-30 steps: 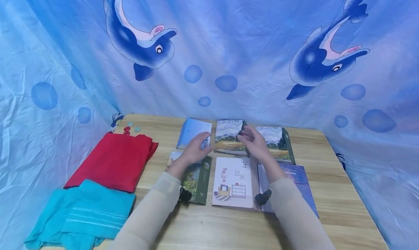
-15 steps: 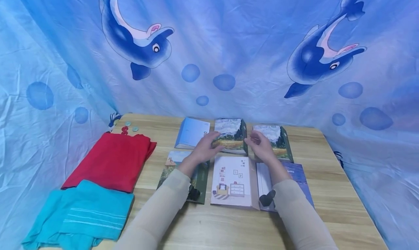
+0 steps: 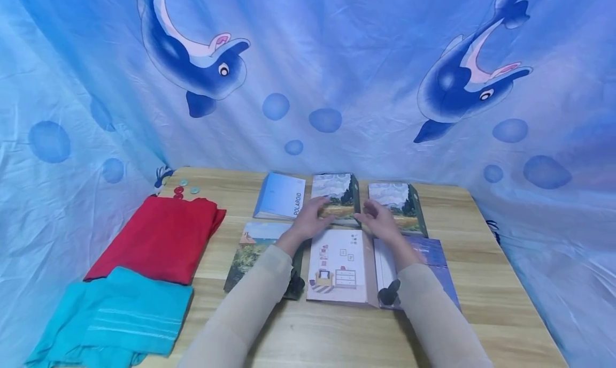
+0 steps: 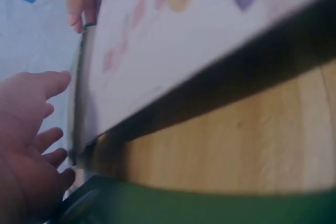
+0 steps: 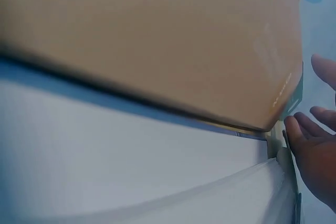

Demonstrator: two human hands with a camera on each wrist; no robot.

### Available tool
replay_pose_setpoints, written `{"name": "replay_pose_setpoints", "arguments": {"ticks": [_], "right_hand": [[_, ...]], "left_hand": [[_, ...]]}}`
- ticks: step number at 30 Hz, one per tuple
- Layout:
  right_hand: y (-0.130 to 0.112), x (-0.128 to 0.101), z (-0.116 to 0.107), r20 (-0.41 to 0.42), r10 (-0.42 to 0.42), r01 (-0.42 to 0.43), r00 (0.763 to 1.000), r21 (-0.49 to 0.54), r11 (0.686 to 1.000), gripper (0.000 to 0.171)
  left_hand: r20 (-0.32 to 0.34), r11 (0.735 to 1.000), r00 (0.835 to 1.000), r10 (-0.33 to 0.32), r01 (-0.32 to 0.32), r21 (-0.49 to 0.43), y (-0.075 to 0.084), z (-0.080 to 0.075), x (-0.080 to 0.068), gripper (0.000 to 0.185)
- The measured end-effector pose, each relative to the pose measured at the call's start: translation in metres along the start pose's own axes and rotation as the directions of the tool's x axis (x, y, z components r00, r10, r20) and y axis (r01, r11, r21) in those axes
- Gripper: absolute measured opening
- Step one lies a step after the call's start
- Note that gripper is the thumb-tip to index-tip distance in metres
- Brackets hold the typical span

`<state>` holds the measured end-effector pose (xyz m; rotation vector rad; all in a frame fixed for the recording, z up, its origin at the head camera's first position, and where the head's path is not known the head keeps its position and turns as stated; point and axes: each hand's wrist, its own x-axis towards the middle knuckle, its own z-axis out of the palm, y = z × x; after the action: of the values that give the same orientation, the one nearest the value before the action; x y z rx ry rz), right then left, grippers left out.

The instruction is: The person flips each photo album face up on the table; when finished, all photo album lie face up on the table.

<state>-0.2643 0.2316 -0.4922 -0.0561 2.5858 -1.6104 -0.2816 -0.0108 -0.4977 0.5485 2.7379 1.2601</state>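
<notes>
We saw a smooth, card-covered white book (image 3: 337, 269), a matt cloth red bundle (image 3: 154, 239), a wood-grained tabletop (image 3: 495, 261) and a wrinkled, faintly glossy fabric backdrop (image 3: 375, 63).

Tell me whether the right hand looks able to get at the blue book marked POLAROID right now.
Probably not by a straight path: the left hand sits between the right hand and the blue book, though nothing appears to lie on that book.

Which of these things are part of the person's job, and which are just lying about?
Probably part of the job:
left hand
right hand
middle back landscape book between them
likely the five other books

Apparently just lying about:
red cloth
turquoise cloth
small red discs
</notes>
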Motion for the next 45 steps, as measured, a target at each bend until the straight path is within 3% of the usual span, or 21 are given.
{"name": "replay_pose_setpoints", "arguments": {"ticks": [9, 15, 27, 38, 45], "right_hand": [[0.001, 0.003, 0.013, 0.077, -0.093, 0.098, 0.993, -0.058, 0.994, 0.066], [0.001, 0.004, 0.016, 0.053, -0.090, 0.096, 0.995, -0.126, 0.987, 0.060], [-0.001, 0.005, 0.016, 0.011, -0.114, 0.113, 0.993, -0.237, 0.965, 0.058], [-0.006, 0.006, 0.020, -0.043, -0.049, 0.043, 0.998, -0.130, 0.991, 0.065], [-0.005, 0.006, 0.012, -0.011, 0.016, -0.016, 1.000, 0.023, 1.000, 0.091]], "left_hand": [[-0.046, 0.993, 0.999, -0.021, 0.027, 0.116, -0.003, 0.012, 0.006, 0.070], [-0.067, 0.984, 0.997, -0.044, 0.054, 0.168, 0.002, 0.014, 0.007, 0.073], [-0.058, 0.971, 0.998, -0.037, 0.049, 0.233, 0.004, 0.016, 0.006, 0.070], [-0.054, 0.976, 0.997, -0.062, 0.072, 0.205, 0.006, 0.015, 0.003, 0.067], [-0.029, 0.988, 0.998, -0.054, 0.058, 0.145, 0.006, 0.017, 0.001, 0.068]]}}
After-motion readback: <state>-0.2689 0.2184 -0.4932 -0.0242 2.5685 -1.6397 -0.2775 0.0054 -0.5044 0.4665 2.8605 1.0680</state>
